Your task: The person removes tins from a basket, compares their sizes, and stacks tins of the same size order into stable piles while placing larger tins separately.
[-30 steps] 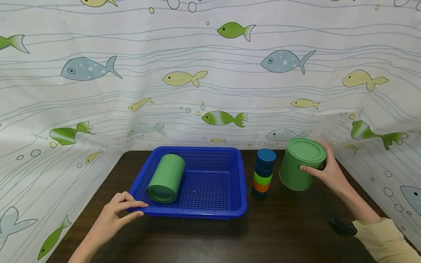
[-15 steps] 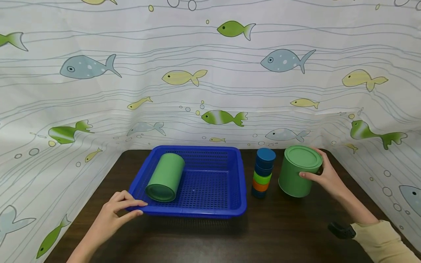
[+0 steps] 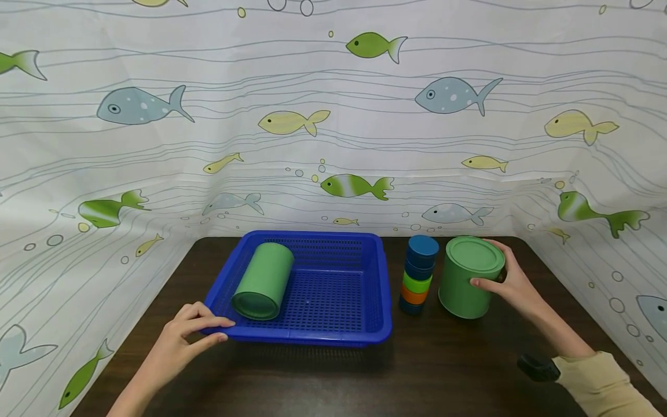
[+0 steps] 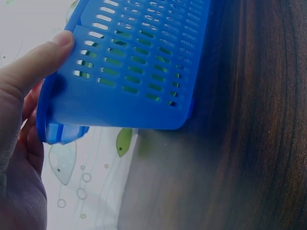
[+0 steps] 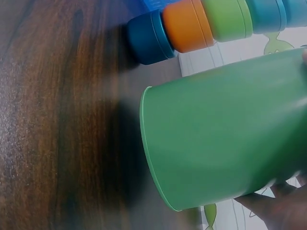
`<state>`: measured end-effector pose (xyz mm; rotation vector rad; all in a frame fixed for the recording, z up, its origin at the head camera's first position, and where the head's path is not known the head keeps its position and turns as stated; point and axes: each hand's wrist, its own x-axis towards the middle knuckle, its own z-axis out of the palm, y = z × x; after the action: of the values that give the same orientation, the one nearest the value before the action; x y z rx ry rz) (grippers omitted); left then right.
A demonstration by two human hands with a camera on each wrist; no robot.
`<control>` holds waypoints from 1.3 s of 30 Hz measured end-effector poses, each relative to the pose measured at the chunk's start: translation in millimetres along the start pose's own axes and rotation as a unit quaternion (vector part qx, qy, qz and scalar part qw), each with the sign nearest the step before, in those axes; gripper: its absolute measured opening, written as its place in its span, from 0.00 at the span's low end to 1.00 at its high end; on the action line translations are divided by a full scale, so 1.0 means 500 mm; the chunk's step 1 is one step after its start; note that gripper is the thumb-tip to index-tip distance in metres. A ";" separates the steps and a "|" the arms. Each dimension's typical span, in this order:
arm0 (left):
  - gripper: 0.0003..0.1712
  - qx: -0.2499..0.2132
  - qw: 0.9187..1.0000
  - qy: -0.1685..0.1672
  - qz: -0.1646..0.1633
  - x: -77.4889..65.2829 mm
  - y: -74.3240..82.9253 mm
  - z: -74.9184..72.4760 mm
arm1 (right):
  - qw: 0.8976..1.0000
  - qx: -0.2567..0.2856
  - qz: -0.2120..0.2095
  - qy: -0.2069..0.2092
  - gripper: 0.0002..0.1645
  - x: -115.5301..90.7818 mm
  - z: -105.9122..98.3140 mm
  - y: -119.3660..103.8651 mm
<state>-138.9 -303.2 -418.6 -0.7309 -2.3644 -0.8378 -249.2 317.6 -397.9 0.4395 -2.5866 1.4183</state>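
Observation:
My left hand (image 3: 182, 341) pinches the rim of a blue plastic basket (image 3: 312, 336) at its near left corner. The left wrist view shows the thumb (image 4: 60, 40) on the basket's outer side, other fingers partly hidden behind the rim. A green canister (image 3: 263, 278) lies on its side in the basket's left half. My right hand (image 3: 513, 286) grips a wider green canister (image 3: 469, 289) from its right side, thumb in front, fingers behind it and partly hidden. It stands about upright, lower rim at the dark table; whether they touch, I cannot tell.
Between basket and wider canister stands a stack of several small round jars (image 3: 417, 284), blue, lime green and orange. A fish-patterned white sheet (image 3: 333, 133) rises behind and at both sides of the table (image 3: 417, 376). A dark object (image 3: 539, 368) sits at the right wrist.
My right hand has lowered the wider green canister and brought it slightly left, nearer the jar stack. It has become more upright. The left hand and basket have stayed in place.

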 end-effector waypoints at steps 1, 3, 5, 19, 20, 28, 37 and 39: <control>0.23 0.001 1.000 -0.002 -0.002 0.000 0.000 0.000 | 1.000 -0.001 0.001 -0.001 0.55 -0.001 0.001 0.001; 0.23 0.000 1.000 -0.003 -0.006 0.000 0.002 0.000 | 1.000 -0.004 0.003 -0.004 0.55 -0.002 0.002 0.002; 0.23 -0.008 1.000 0.003 0.001 0.000 0.001 0.001 | 1.000 -0.005 0.004 -0.007 0.55 -0.004 0.004 0.004; 0.27 -0.008 1.000 0.020 0.013 -0.003 -0.009 0.008 | 1.000 -0.006 0.014 -0.004 0.56 -0.012 0.004 0.013; 0.27 -0.005 1.000 0.020 0.014 -0.003 -0.008 0.008 | 1.000 -0.006 0.014 -0.004 0.56 -0.012 0.005 0.014; 0.27 -0.019 0.999 0.026 0.019 -0.003 -0.010 0.010 | 1.000 -0.010 0.019 -0.002 0.56 -0.016 0.007 0.023; 0.27 -0.017 0.999 0.026 0.013 -0.004 -0.008 0.009 | 1.000 -0.009 0.021 -0.007 0.57 -0.022 0.004 0.026; 0.27 -0.017 0.999 0.026 0.013 -0.005 -0.007 0.008 | 1.000 -0.012 0.021 -0.005 0.56 -0.025 0.003 0.028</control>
<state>-140.8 -303.5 -424.3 -0.7432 -2.2942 -0.8775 -241.9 325.7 -413.4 0.3921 -2.6318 1.4012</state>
